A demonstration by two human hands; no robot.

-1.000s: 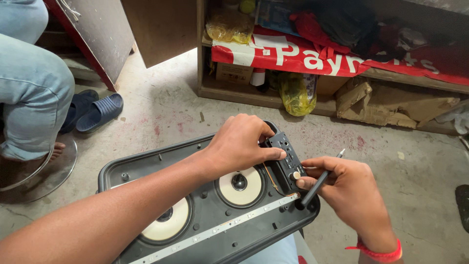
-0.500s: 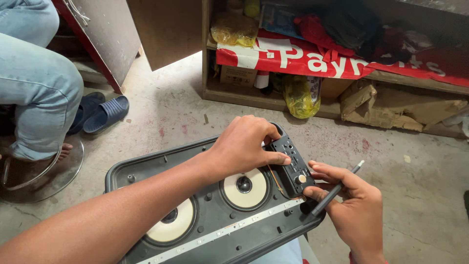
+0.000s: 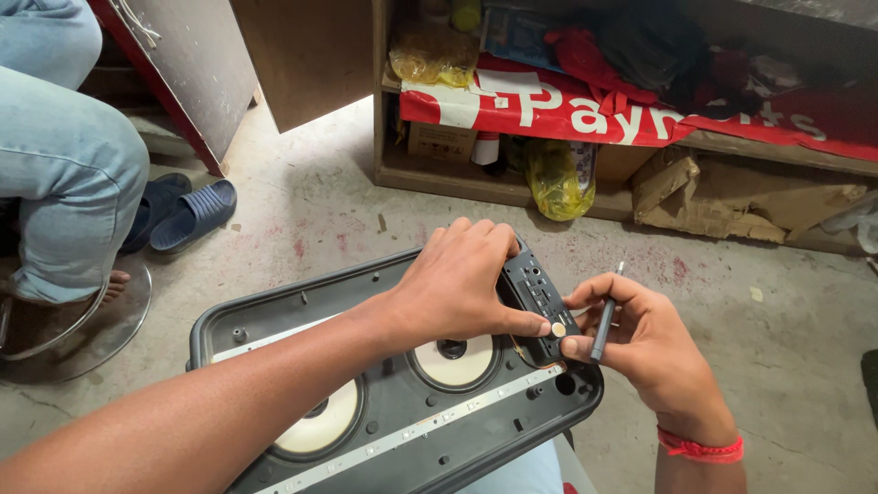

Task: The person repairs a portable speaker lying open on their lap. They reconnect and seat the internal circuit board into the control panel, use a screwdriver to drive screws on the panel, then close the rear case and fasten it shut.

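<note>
Your left hand [image 3: 457, 284] and right hand [image 3: 640, 338] pinch the control panel [image 3: 540, 297] at the speaker shell's [image 3: 274, 316] right end, on stained concrete floor [image 3: 329, 215] before a cluttered wooden shelf [image 3: 485, 183].

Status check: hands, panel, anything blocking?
Left hand grips small black control panel on speaker housing. Right hand holds screwdriver, fingertips on panel. Nothing in the way.

Red-and-white banner [image 3: 585, 114] along shelf; yellow bag [image 3: 558, 178], cardboard box [image 3: 439, 142] beneath.
</note>
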